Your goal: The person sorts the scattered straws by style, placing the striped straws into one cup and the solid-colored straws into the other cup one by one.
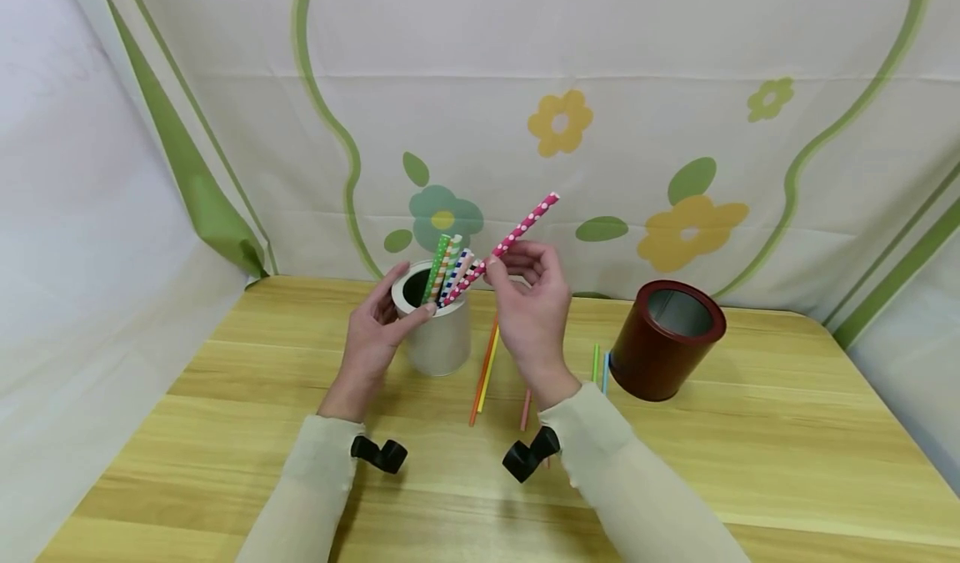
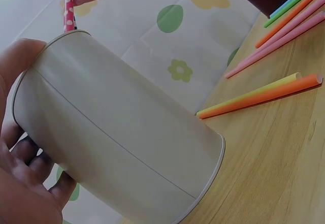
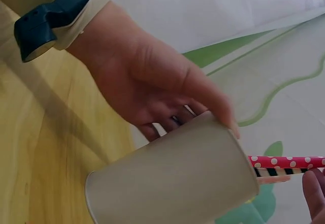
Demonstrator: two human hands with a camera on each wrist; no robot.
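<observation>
My left hand grips a white cylindrical can by its rim and side, tilting it on the wooden table. Several patterned paper straws stand in the can, among them a green dotted straw. With thumb and fingers, my right hand pinches a pink polka-dot straw, which slants up to the right from the can's mouth. In the right wrist view a black-striped straw lies alongside it, close to the right fingertips; whether they hold it too is unclear. The straws' lower ends are hidden inside the can.
A dark red can stands on the table at the right. Loose straws lie between the cans: an orange straw, a yellow straw, pink straws, a green straw and a blue straw. A flowered curtain hangs behind.
</observation>
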